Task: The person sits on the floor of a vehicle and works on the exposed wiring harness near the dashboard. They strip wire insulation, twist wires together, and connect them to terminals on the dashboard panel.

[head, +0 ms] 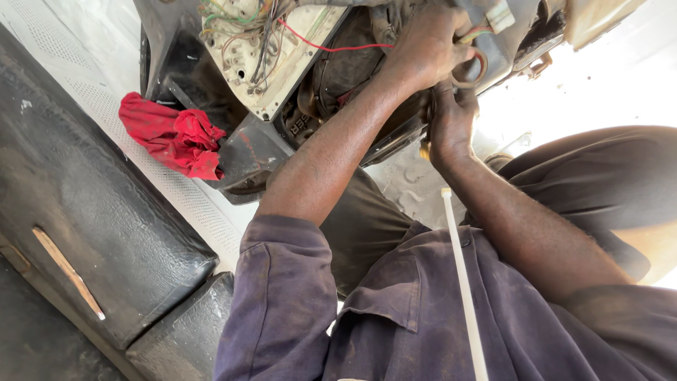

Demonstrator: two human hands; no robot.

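Head view looked straight down over a person in a dusty purple work shirt (395,310), both arms stretched fwd into a dark, opened-up vehicle dash assembly (338,77). Left hand (423,46) was curled shut over a bundle of coloured wires w/ a brownish ring-shaped part (471,70) near the assembly's upper right edge, prob. gripping tight to keep the loom from sliding. Right hand (451,120) sat just below, touching the left, fingers tucked up under the same spot; couldn't tell if it held anything, though a bit of yellow showed at its heel. A cream-coloured flat circuit panel (271,49) w/ tangled wiring lay face-up at the assembly's top left, a thin red wire (331,48) running from it toward the left hand. A crumpled red cloth rag (173,137) was wedged against the assembly's left edge, within reach for wiping. A long white plastic cable tie (462,282) stood in front of the chest, close by the right forearm. A black textured vinyl seat cushion (92,212) lay along the left side.
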